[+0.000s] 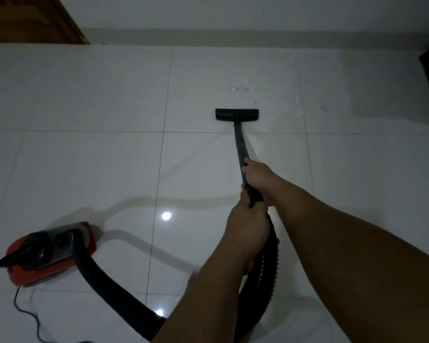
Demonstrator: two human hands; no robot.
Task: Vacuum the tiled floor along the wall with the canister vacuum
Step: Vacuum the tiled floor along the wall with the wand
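Tiled floor (84, 169) under canister vacuum (52, 253)

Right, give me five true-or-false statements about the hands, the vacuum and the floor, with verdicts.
1. Both hands grip the black vacuum wand. True: right hand higher up, left hand below.
2. The flat black floor nozzle touches the wall. False: bare tile lies between them.
3. The red canister vacuum sits to the person's left. True.
4. White debris lies beyond the nozzle. True.
5. The black ribbed hose is unplugged from the canister. False: it joins it.
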